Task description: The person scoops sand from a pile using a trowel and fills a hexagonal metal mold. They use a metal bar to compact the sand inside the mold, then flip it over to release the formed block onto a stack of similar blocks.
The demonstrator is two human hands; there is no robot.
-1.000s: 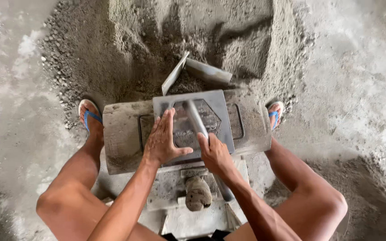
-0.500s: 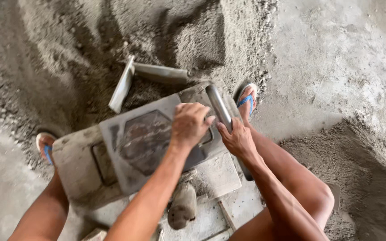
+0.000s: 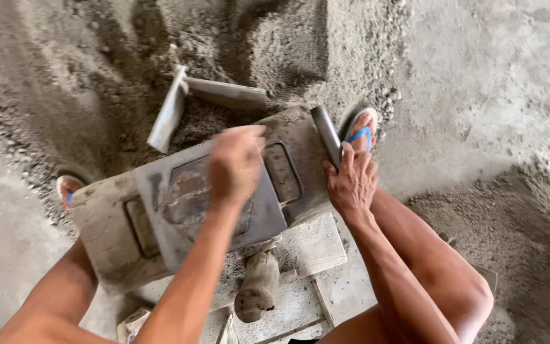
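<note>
Now off the plate: right hand (image 3: 351, 185) closes around the short metal pipe (image 3: 326, 135) at the mould (image 3: 112, 239) edge; left hand (image 3: 233, 167), blurred, fingers curled, presses the grey steel plate (image 3: 262, 213) atop it, earlier flat beside it.

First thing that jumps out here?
The two hands at centre: the left hand, blurred, lies on a grey metal plate atop a concrete-caked block mould, while the right hand grips a metal bar at its right edge. A shovel lies in the sand pile behind.
</note>
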